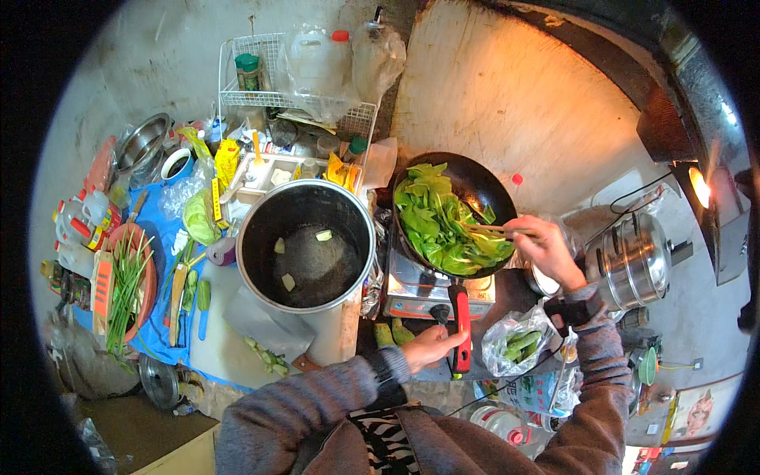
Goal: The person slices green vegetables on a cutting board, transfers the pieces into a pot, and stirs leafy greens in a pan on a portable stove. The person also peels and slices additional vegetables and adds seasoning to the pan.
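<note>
A dark wok (496, 184) with a red and black handle (461, 332) sits on a gas stove (404, 297). Leafy greens (436, 214) fill much of it. My right hand (546, 249) is closed around wooden chopsticks (490, 230), whose tips reach into the greens. My left hand (430, 347) is at the stove's front beside the wok handle, close to the black knob (439, 313); whether its fingers touch the knob or handle cannot be told. A large pot (309, 255) with a few pale pieces inside stands left of the stove, above a cleaver (279, 323).
A cutting board (214, 338) carries chopped green pieces (267, 356). Green stalks (127, 279) lie over a reddish basin (150, 285) at left. A bag of green vegetables (516, 344) and a stacked metal steamer (632, 261) are at right. Behind stands a white wire rack (237, 98).
</note>
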The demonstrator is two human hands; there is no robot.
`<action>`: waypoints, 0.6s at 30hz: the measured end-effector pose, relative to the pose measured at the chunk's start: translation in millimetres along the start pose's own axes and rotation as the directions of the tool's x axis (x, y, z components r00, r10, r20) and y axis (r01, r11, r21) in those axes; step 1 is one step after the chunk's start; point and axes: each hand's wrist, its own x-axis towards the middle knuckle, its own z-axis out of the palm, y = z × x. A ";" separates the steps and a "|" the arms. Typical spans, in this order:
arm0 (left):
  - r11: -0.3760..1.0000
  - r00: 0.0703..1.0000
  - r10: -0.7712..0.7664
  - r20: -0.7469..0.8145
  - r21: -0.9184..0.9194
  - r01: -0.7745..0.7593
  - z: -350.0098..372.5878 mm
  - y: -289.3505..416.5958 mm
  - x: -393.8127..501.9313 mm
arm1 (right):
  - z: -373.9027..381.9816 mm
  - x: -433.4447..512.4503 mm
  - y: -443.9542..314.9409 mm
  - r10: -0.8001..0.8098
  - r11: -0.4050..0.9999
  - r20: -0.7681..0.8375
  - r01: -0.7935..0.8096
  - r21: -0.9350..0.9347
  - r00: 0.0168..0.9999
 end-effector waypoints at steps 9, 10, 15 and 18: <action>0.867 0.997 -0.063 0.044 -0.492 0.076 1.1 -10.5 14.5 | 31.5 -7.5 16.2 0.092 0.994 0.085 -0.097 0.052 0.992; 0.828 0.995 -0.069 0.073 -0.552 0.098 -8.1 -7.4 9.0 | 38.4 -5.3 22.4 0.033 0.999 0.064 -0.034 0.011 0.997; 0.893 0.994 -0.074 0.084 -0.439 0.104 -35.9 7.1 -5.4 | 52.0 9.7 66.5 0.182 0.978 0.012 -0.182 0.106 0.983; 0.904 0.993 -0.099 0.062 -0.411 0.116 -37.0 11.8 -9.5 | 52.3 19.3 89.5 0.093 0.995 -0.138 -0.096 -0.010 0.986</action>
